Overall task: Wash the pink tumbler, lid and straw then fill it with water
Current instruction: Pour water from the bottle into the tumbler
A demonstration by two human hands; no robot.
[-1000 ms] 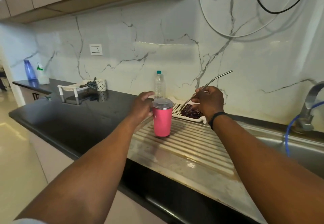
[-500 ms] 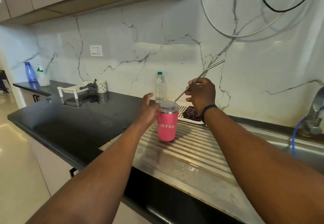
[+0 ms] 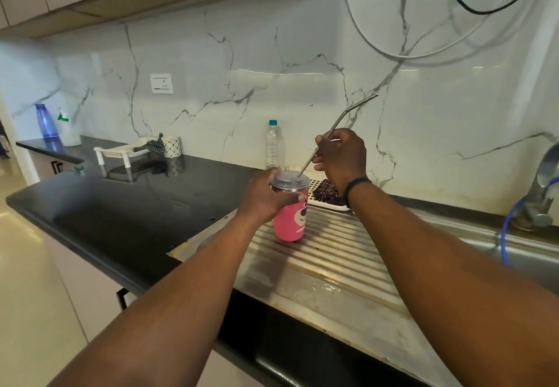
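The pink tumbler (image 3: 292,220) stands upright on the ribbed steel drainboard (image 3: 338,253), with its clear lid (image 3: 289,178) fitted on top. My left hand (image 3: 266,197) grips the tumbler's upper part, thumb across the front. My right hand (image 3: 340,156) pinches the bent metal straw (image 3: 348,114) above the cup. The straw's lower tip touches the lid near its hole.
A clear water bottle (image 3: 274,144) stands against the marble wall behind the tumbler. A white tray with a dark scrubber (image 3: 328,194) lies behind the cup. The tap (image 3: 541,193) with a blue hose and the sink are at the right. A white rack (image 3: 121,152) sits on the black counter (image 3: 136,205).
My left hand closed around the tumbler, which turned to show a cartoon face. My right hand brought the straw's tip down onto the lid.
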